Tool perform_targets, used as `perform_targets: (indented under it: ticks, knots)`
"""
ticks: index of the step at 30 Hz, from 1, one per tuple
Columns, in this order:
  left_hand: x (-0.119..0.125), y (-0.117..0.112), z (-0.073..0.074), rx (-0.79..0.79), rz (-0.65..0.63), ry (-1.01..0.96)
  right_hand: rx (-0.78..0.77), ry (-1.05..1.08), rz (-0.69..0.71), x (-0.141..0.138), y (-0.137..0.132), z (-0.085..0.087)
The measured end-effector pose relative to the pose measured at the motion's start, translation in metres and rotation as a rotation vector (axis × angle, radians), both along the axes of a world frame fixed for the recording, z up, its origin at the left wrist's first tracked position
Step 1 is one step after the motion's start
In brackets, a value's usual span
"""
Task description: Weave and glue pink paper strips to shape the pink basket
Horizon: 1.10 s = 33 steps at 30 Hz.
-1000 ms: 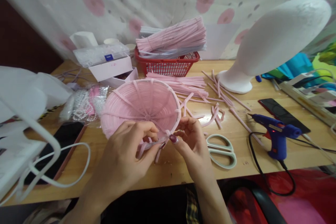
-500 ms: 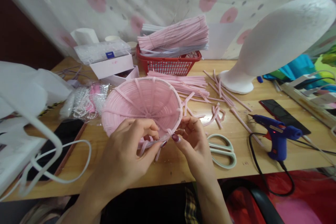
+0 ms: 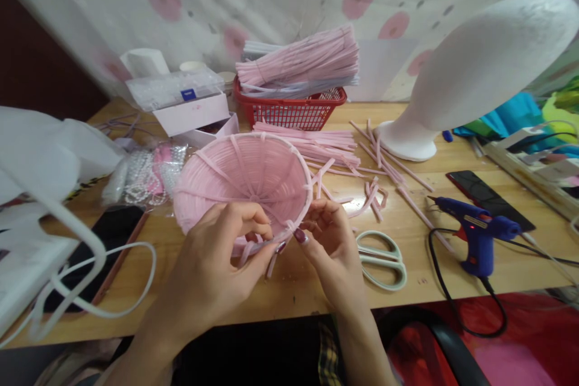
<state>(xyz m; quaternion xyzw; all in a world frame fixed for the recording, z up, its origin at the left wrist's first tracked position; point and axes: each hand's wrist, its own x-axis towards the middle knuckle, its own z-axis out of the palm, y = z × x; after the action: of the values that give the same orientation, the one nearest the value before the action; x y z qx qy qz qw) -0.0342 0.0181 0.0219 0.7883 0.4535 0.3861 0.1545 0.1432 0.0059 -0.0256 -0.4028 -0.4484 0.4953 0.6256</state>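
Note:
A round pink woven basket made of fuzzy pink stems is tilted so its inside faces me, just above the wooden table. My left hand curls over its near rim, fingers pinching a loose pink stem end that sticks out below the rim. My right hand pinches the rim at the basket's right side, thumb and fingers closed on the weave. Short pink stem ends hang down between the two hands.
Pale green scissors lie right of my right hand. A blue glue gun with a black cord stands further right, near a dark phone. Behind are loose pink stems, a red basket, a white foam head, boxes and a bead bag.
Both hands stay at the basket's near rim; the basket has tilted and shifted very slightly, and the fingers have worked the stem end a little.

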Motion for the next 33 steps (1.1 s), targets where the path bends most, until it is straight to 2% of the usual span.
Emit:
perform_targets:
  ticks: [11,17,20,25,33]
  knots:
    - [-0.003,0.0,0.0,-0.001,0.031,-0.021,0.016,0.001,0.0,0.002,-0.002,-0.004]
    - [-0.002,0.008,0.007,0.327,-0.018,0.176,0.017,-0.011,-0.101,0.006,-0.003,-0.007]
    - [-0.001,0.009,0.009,0.392,-0.047,0.212,0.014,-0.033,-0.15,0.01,-0.004,-0.008]
    - [0.0,0.002,0.01,0.373,-0.085,0.166,-0.008,-0.15,-0.173,0.016,-0.01,-0.006]
    - [0.017,-0.018,0.018,0.262,-0.163,-0.013,0.065,-0.273,-0.185,0.015,-0.024,0.004]
